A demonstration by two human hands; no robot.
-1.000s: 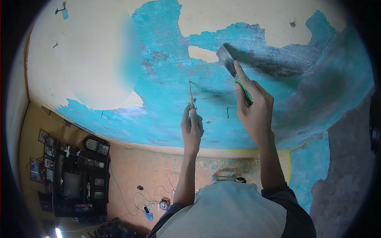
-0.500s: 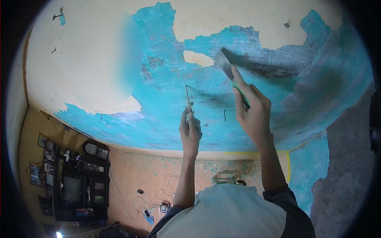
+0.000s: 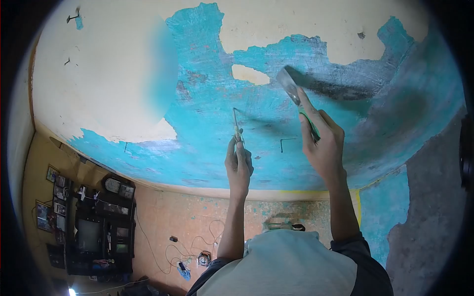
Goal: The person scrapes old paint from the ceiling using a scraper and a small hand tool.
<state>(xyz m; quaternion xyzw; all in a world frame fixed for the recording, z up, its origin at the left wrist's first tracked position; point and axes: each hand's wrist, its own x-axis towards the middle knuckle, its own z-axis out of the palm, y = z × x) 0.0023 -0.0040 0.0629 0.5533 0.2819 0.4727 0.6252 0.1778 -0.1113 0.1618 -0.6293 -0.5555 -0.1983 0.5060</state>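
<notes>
My right hand (image 3: 323, 145) is wrapped round the green handle of a putty knife (image 3: 289, 85), its index finger stretched along toward the metal blade. The blade is close to the turquoise wall (image 3: 207, 108), right of a small leftover island of cream paint (image 3: 251, 74). Lower and to the left, my left hand (image 3: 239, 165) is closed round a thin metal rod (image 3: 236, 118) with some pale material about it. The rod's upper tip meets the wall, where its shadow begins. Most of its lower end is hidden by my fingers.
Cream paint (image 3: 108, 64) surrounds the bared turquoise with ragged edges. A small L-shaped hook (image 3: 282, 145) juts from the wall between my hands. Below, paint flakes and cables lie on the floor (image 3: 153, 212); a dark cabinet (image 3: 101, 232) stands at lower left.
My right hand and the putty knife have moved slightly right and down, away from the cream island. My left hand keeps its grip on the rod; the view has shifted a little.
</notes>
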